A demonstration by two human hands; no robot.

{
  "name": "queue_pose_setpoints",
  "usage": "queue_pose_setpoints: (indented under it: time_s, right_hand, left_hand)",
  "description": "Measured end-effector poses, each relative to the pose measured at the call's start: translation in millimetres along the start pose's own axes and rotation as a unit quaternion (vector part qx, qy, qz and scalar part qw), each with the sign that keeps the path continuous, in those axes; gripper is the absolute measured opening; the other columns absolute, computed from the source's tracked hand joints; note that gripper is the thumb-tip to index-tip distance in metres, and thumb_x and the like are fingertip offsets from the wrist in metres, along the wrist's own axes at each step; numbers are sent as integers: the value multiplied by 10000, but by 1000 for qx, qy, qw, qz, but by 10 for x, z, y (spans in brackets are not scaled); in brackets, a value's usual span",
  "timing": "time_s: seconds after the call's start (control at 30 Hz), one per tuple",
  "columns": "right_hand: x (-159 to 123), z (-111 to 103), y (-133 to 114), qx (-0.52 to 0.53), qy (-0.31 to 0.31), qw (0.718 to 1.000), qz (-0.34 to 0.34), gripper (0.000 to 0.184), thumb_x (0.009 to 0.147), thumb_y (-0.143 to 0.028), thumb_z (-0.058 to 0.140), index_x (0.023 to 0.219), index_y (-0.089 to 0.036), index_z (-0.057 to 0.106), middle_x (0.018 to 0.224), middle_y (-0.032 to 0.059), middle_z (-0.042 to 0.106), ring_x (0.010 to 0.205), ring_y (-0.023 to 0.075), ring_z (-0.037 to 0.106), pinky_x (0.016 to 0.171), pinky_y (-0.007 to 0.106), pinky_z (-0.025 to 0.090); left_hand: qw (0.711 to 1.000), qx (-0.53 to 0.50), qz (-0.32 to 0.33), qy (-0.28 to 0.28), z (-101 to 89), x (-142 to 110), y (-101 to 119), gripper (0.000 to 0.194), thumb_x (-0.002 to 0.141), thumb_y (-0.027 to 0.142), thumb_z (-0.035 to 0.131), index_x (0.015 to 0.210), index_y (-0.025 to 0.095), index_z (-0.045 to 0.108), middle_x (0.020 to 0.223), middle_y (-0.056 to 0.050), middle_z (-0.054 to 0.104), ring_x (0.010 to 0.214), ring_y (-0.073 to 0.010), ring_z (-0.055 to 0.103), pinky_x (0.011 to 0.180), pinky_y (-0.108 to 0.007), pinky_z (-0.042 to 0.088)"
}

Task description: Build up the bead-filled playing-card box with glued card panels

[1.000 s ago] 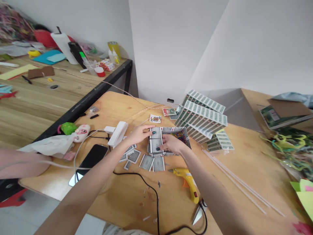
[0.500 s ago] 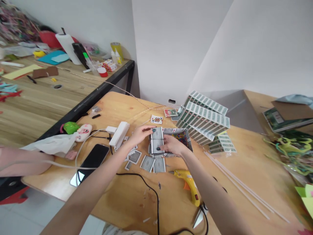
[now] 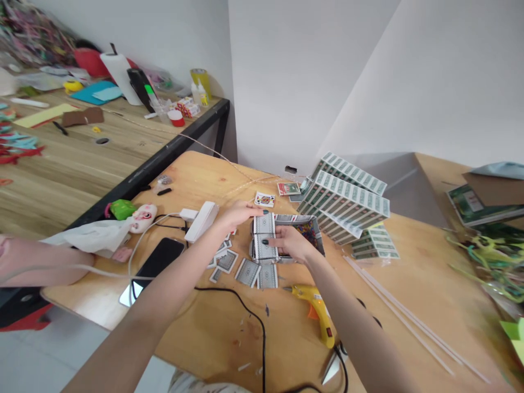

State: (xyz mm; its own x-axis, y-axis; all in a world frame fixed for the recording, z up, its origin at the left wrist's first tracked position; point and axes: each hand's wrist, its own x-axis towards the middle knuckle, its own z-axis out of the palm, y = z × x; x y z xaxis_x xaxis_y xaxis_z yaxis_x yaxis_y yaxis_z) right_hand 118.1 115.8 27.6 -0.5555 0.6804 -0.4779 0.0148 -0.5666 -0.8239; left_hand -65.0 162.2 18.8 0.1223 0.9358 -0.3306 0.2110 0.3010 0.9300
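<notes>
A box [image 3: 321,240] faced with playing cards sits mid-table, with small multicoloured bits in its open right part. Two patterned playing cards [image 3: 267,246] lie end to end across its left part. My left hand [image 3: 239,214] pinches the far end of the upper card at the box's back edge. From the right, my right hand [image 3: 293,244] presses its thumb on the lower card, its other fingers curled over the box and partly hidden. Several loose playing cards [image 3: 248,272] lie in front and to the left. A yellow glue gun [image 3: 317,311] rests near my right forearm.
Stacked card boxes [image 3: 347,199] rise behind right. White glue sticks [image 3: 413,314] lie at the right. A phone [image 3: 159,265], a white power strip [image 3: 202,222] and cables occupy the left. A blade [image 3: 333,364] lies by the front edge. Another person's arm [image 3: 45,259] reaches in at left.
My left fingertips have shifted right along the upper card's far end. My right thumb has slid slightly away from me on the lower card. The whole view has shifted a little.
</notes>
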Motion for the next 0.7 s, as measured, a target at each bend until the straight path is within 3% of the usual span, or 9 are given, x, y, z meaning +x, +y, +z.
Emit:
queue_pose_setpoints:
  time_s: [0.7]
  right_hand:
    - [27,-6,4,21,14,999,37,304,546,-230,825,796,-126,687,749,57,731,679,182,689,725,310,557]
  left_hand:
    - [998,61,14,-2,-2,13,27,113,599,287,707,659,193,688,722,3,696,735,-167,610,737,-288,440]
